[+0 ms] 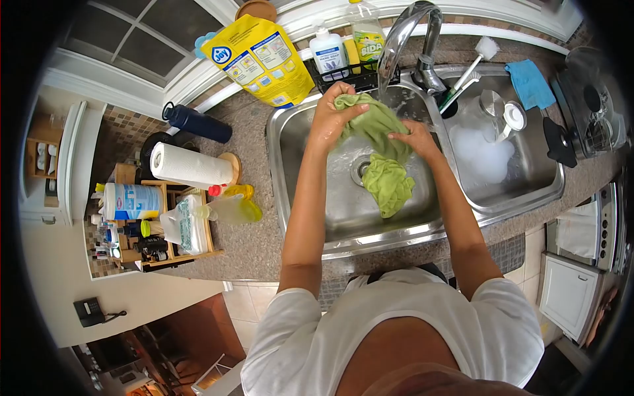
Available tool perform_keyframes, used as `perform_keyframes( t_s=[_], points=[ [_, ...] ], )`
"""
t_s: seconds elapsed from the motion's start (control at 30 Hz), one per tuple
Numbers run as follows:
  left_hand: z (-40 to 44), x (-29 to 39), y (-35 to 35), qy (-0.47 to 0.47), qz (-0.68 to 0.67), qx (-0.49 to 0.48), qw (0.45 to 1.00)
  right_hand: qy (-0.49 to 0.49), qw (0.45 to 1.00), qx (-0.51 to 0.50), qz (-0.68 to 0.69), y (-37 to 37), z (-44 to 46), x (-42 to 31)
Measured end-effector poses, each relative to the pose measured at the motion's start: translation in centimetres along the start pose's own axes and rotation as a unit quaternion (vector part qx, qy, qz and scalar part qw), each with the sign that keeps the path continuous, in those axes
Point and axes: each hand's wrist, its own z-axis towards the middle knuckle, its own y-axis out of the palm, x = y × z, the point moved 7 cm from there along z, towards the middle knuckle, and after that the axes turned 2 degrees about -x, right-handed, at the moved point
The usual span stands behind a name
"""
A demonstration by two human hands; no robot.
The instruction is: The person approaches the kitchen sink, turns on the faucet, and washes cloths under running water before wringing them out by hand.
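Observation:
A wet green cloth [376,129] is stretched between my two hands above the left sink basin [297,171]. My left hand [333,119] grips its upper left end, and my right hand [417,140] pinches its right side. Water runs from the chrome faucet [396,46] down by the cloth's upper edge. Beneath, a brighter green cloth [388,186] lies crumpled in the basin, beside the drain [360,169] and partly over its edge. The two cloths overlap in view; whether they touch, I cannot tell.
The right basin holds suds [485,155] and a white-handled item [514,117]; brushes [470,69] lean by the faucet. Soap bottles [328,53] and a yellow pouch [264,63] stand behind. Paper towels [191,165] lie left, a blue cloth [530,84] right.

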Motion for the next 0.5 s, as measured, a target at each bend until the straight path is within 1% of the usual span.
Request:
perform_keyframes(
  t_s=[0.07,0.1,0.13,0.17,0.2,0.27,0.3,0.4,0.5],
  points=[
    [-1.1,0.2,-0.4,0.002,-0.120,0.051,0.991,-0.021,1.000,0.003,0.022,-0.2,0.1,-0.7],
    [-1.2,0.1,-0.5,0.003,-0.179,0.075,0.981,-0.049,0.993,0.025,0.102,-0.6,0.1,-1.2],
    [-1.1,-1.1,-0.7,-0.020,-0.287,0.107,0.952,-0.077,0.979,0.047,0.181,-0.8,0.1,-2.7],
    [-0.9,-3.1,-0.8,-0.042,-0.391,0.138,0.909,-0.105,0.958,0.068,0.259,-1.1,0.1,-4.4],
    [-0.7,-5.4,-0.7,-0.066,-0.489,0.167,0.853,-0.143,0.947,0.108,0.267,-1.3,-0.1,-7.0],
    [1.3,-11.3,1.0,-0.139,-0.460,0.141,0.865,-0.215,0.917,0.187,0.281,-0.7,-0.6,-12.2],
    [1.9,-13.8,2.1,-0.175,-0.446,0.127,0.869,-0.215,0.924,0.188,0.254,0.6,-0.7,-13.1],
    [2.2,-17.8,4.1,-0.169,-0.362,0.149,0.904,-0.217,0.942,0.195,0.166,3.3,-0.6,-14.3],
    [2.0,-19.7,5.3,-0.157,-0.278,0.181,0.930,-0.113,0.922,0.341,0.141,0.9,1.3,-8.0]
  ],
)
